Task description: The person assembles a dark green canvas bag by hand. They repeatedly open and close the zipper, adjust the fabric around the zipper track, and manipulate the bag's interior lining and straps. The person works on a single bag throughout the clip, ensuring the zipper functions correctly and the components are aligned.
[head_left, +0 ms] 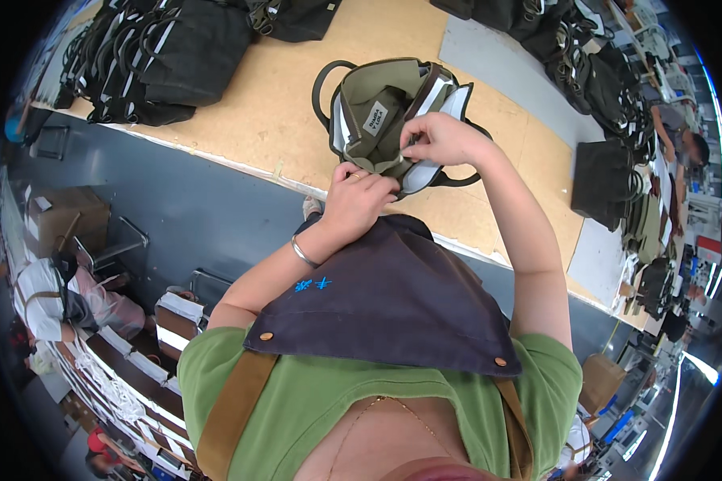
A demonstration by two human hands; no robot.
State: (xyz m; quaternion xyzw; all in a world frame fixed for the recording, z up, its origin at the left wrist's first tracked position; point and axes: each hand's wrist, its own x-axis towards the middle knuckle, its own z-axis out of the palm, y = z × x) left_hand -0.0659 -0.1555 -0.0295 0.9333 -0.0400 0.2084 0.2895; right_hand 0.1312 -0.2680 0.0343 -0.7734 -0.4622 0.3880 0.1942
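Note:
A dark handbag with an olive lining stands with its mouth open near the front edge of the table. Inside it a white label shows on the lining, and white material lies along the right side. My left hand is closed on the bag's near rim, fingers bent over the edge. From the right, my right hand reaches over the opening, thumb and fingers pinched together at the lining. What lies between those fingertips is too small to make out. One bag handle loops out at the left.
Piled dark bags lie at the table's far left, with more bags along the right. A grey sheet covers part of the tan table. Behind me at left are a cardboard box, metal stools and a seated person.

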